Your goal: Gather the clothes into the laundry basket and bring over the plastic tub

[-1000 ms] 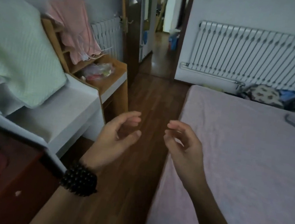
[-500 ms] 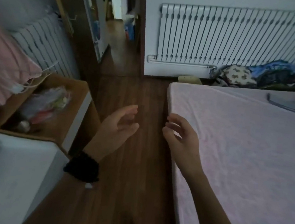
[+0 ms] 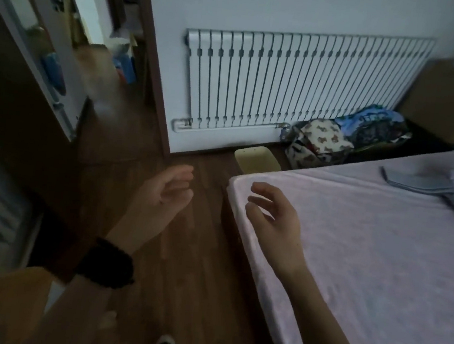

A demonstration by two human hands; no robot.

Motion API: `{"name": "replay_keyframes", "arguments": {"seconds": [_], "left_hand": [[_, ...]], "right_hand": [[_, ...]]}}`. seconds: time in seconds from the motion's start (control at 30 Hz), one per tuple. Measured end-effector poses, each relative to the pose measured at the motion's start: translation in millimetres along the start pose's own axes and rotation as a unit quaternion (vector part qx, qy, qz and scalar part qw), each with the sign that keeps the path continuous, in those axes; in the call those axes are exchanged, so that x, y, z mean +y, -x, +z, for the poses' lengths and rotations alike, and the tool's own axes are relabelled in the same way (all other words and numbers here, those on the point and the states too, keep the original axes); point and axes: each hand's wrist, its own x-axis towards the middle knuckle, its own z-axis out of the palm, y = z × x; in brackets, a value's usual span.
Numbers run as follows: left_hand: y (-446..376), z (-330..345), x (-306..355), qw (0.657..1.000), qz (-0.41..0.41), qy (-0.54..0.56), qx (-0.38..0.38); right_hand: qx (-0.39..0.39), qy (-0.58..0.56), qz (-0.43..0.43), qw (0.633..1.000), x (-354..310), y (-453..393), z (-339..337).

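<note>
Fingers (image 3: 260,188) of both hands loose, empty; bed (image 3: 367,244) corner between right hand (image 3: 274,219) and yellow tub (image 3: 257,159); clothes pile (image 3: 345,137) beyond.

Two bare hands, the left hand (image 3: 165,193) and right hand (image 3: 274,219), both empty. One pale yellow plastic tub (image 3: 256,162) on the floor by the bed's corner. One heap of clothes (image 3: 345,138) under one white radiator (image 3: 301,81). One bed (image 3: 380,260). One black beaded bracelet (image 3: 107,265).
</note>
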Motion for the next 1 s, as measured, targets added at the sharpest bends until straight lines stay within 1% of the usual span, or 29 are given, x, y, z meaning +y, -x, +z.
{"name": "replay_keyframes", "arguments": {"seconds": [0.1, 0.17, 0.27, 0.33, 0.5, 0.53, 0.6, 0.7, 0.87, 1.0], "left_hand": [[-107.8, -25.1, -21.1, 0.999, -0.007, 0.017, -0.049], [-173.2, -30.0, -26.4, 0.996, -0.01, 0.014, -0.085], [-281.1, -26.9, -41.9, 0.987, -0.017, 0.015, -0.157], [-338.7, -21.6, -56.5, 0.984, -0.021, 0.006, -0.176], [-534.6, 14.7, -110.7, 0.972, -0.022, -0.023, -0.231], [-558.6, 20.1, -113.2, 0.971, -0.016, -0.03, -0.237], [-634.1, 37.5, -123.7, 0.967, -0.003, -0.041, -0.25], [-734.6, 58.6, -130.7, 0.961, 0.011, -0.054, -0.271], [-880.5, 103.5, -147.0, 0.935, 0.005, -0.059, -0.35], [-984.7, 157.1, -193.2, 0.911, 0.004, -0.079, -0.405]], "right_hand": [[0.035, -0.005, 0.02, 0.999, 5.2, -80.7, 34.2], [0.051, 0.011, 0.042, 0.998, 6.2, -127.7, 44.9], [0.097, 0.041, 0.077, 0.991, 30.8, -212.9, 53.8], [0.111, 0.052, 0.091, 0.988, 51.4, -257.0, 55.8], [0.17, 0.01, 0.131, 0.977, 135.7, -422.2, 72.4], [0.181, 0.001, 0.141, 0.973, 143.2, -445.8, 73.4], [0.2, -0.015, 0.147, 0.968, 169.2, -514.6, 77.5], [0.222, -0.015, 0.173, 0.96, 189.0, -605.4, 81.5], [0.277, 0.003, 0.223, 0.935, 222.8, -720.7, 72.1], [0.33, 0.012, 0.271, 0.904, 280.5, -793.5, 71.0]]}}
